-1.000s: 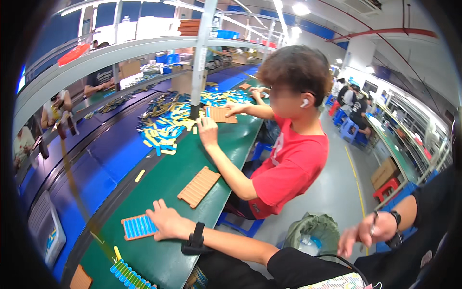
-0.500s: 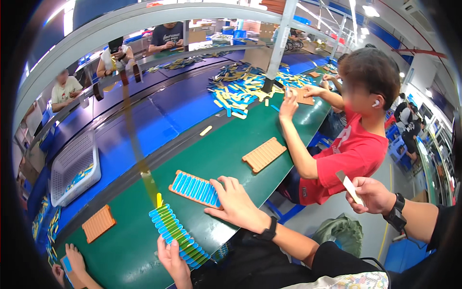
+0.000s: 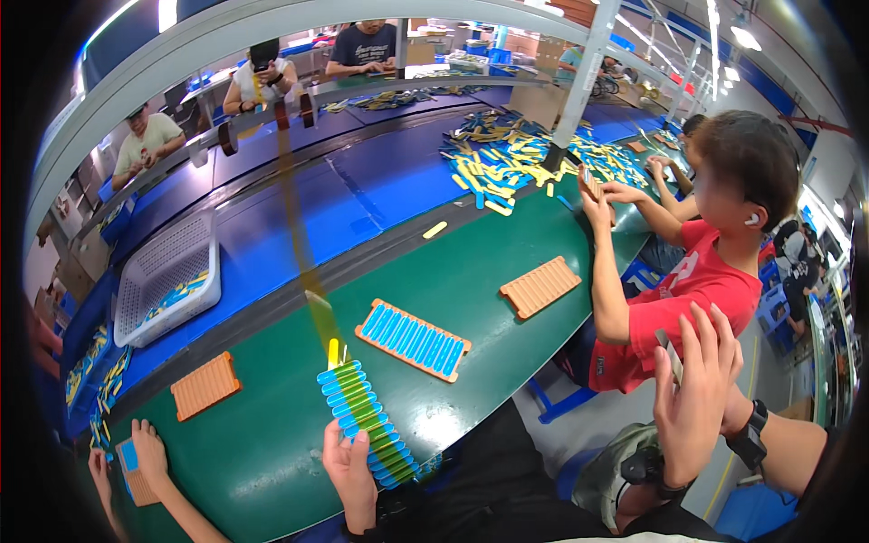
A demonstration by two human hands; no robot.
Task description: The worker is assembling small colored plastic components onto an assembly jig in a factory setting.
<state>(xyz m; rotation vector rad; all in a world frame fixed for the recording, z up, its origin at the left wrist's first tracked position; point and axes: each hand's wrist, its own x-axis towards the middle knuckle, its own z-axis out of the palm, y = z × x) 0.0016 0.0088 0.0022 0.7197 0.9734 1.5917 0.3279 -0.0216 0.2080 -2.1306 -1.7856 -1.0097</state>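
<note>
Standing spread: fingers of left hand (image 3: 692, 403) near one blade (image 3: 669, 355) | right hand (image 3: 737, 413): fingers hidden, cannot tell | three loose trays (image 3: 540, 287) nearby

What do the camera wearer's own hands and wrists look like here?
Both hands are bare, with no gloves. The left hand has a black wrist device, rounded and bulky, at its wrist. The right hand, mostly hidden behind the left, has a black wristband with a chunky body. The sleeves cannot be made out clearly.
</note>
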